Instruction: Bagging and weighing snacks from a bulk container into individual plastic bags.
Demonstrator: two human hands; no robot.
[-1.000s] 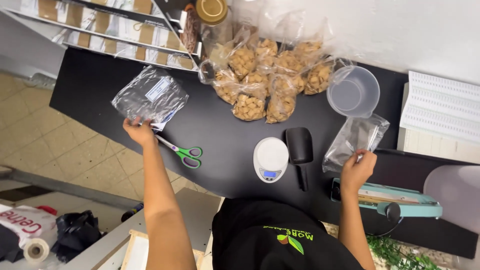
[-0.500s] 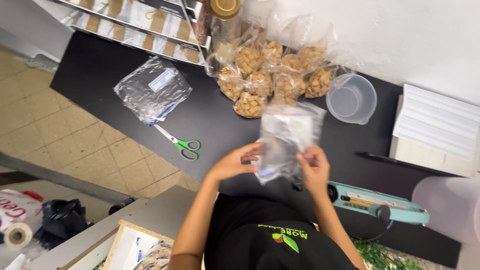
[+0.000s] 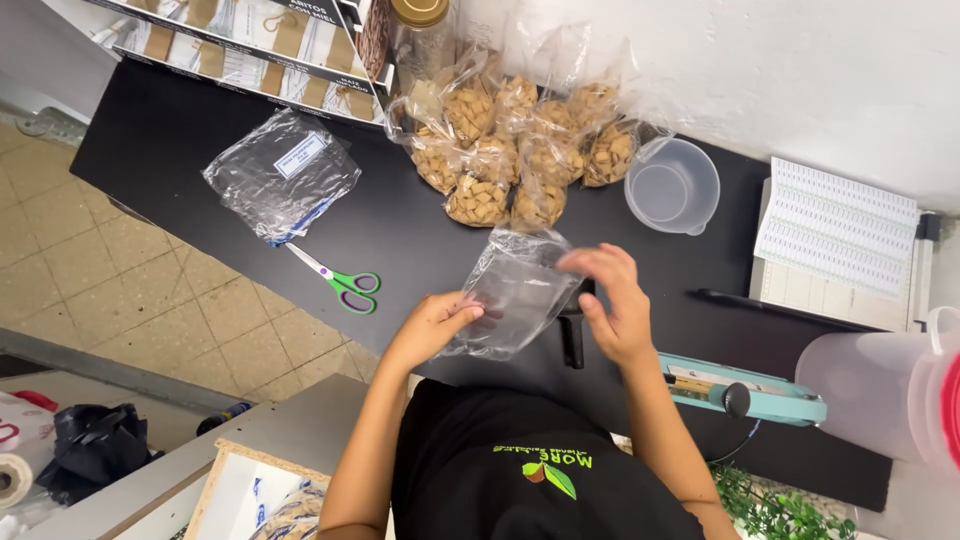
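Observation:
Both hands hold one empty clear plastic bag above the black counter. My left hand pinches the bag's lower left edge. At the bag's right side, my right hand has its fingers spread against the film. The bag hides the small scale seen earlier; only a black scoop handle shows below it. Several filled bags of brown snack pieces lie at the back of the counter.
A stack of empty clear bags lies at the left, with green-handled scissors beside it. Also here: a clear measuring cup, a sheet of white labels, a teal bag sealer, and a translucent jug.
A second ago the hands were apart, the right one holding the bag at the right. Now both hands are together at the centre, spreading the bag over the scale.

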